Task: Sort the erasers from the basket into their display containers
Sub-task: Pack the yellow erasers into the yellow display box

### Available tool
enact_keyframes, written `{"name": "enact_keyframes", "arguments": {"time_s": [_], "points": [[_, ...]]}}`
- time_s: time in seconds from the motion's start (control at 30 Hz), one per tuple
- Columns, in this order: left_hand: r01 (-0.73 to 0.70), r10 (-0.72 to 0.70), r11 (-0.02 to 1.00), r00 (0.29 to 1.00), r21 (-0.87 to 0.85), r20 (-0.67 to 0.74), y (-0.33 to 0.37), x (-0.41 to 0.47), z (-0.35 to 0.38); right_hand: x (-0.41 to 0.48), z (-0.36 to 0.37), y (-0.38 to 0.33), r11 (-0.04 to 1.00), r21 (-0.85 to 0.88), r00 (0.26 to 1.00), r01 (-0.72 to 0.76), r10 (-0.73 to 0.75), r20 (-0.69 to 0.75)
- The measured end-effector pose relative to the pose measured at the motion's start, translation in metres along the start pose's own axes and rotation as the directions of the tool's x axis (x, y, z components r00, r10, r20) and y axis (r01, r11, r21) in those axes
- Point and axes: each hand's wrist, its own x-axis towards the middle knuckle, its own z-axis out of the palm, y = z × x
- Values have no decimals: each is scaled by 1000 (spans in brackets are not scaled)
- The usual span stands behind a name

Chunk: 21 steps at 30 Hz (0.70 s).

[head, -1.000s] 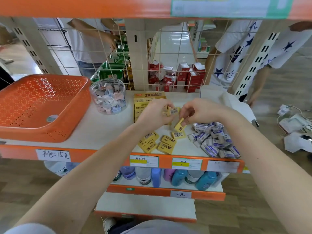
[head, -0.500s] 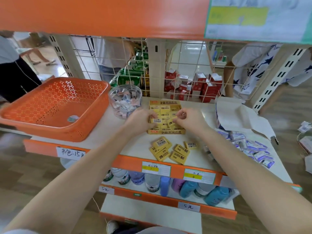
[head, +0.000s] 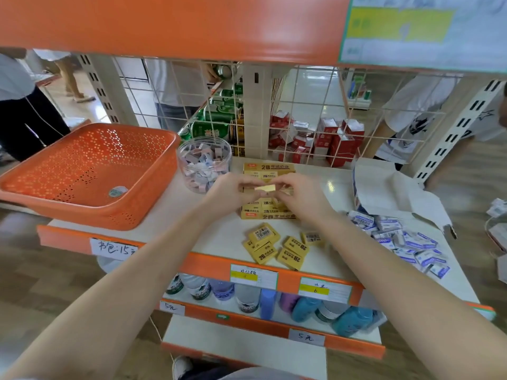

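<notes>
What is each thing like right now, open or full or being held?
orange basket: no erasers visible inside.
clear jar: no lid on, nearly full of small erasers.
yellow display box: open, mostly filled.
yellow eraser: pinched between left hand and right hand, above the box.
loose yellow erasers: lying on the shelf in front of the box.
blue-and-white erasers: heaped loose.
white carton: torn open.

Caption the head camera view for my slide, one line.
Left hand and right hand pinch one yellow eraser above its display box; loose yellow erasers and blue erasers lie on the shelf.
</notes>
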Motion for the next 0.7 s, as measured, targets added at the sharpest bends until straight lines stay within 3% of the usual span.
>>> {"name": "enact_keyframes", "arguments": {"time_s": [0.23,0.5,0.6,0.7], "points": [[-54,54,999,991,9,-123,-7,4,8,2,-8,3,981,130,984,-144,128,128],[-94,112,988,982,121,-155,-13,3,8,1,-9,6,987,128,989,-94,77,129],[-53,83,978,986,204,-142,-19,2,6,0,-12,12,998,18,985,-61,58,163],[50,-35,967,997,249,-63,-22,1,5,4,-16,22,986,-164,973,-21,58,224]]}}
